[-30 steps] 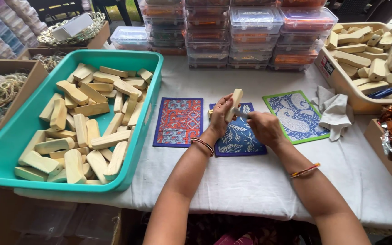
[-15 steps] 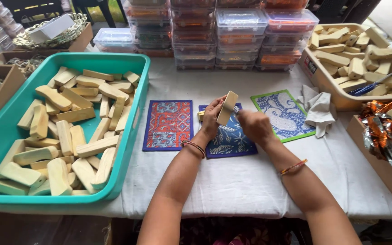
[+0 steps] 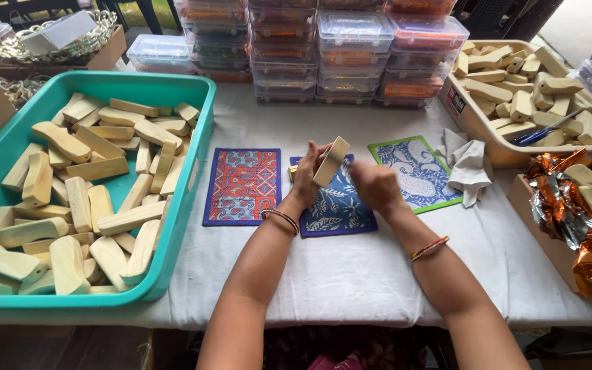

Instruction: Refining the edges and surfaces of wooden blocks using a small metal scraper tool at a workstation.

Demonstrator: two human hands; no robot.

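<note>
- A teal plastic tray [image 3: 196, 147] sits at the far left of the white-covered table [image 3: 337, 274], heaped with pale wooden blocks [image 3: 97, 185].
- Just right of the tray lies a red and orange patterned card [image 3: 241, 185], flat on the cloth.
- The left hand [image 3: 307, 173] is raised over a dark blue leaf-patterned card [image 3: 340, 212]; its fingers are closed around a pale wooden piece [image 3: 331, 162], gripping it from the left side, and the piece stands tilted above that card.
- The right hand [image 3: 376, 186] is just beside the wooden piece on its right, blurred; its fingers look curled together, but whether it touches the piece cannot be told.
- Further right lies a green-edged paisley card [image 3: 416, 171], with a crumpled grey cloth [image 3: 469, 164] touching its right edge.
- Behind the cards stand stacked clear plastic boxes [image 3: 351, 48].
- At the right, a beige crate [image 3: 488, 137] holds more wooden pieces, and nearer the edge lies crinkled orange foil [image 3: 570, 212].
</note>
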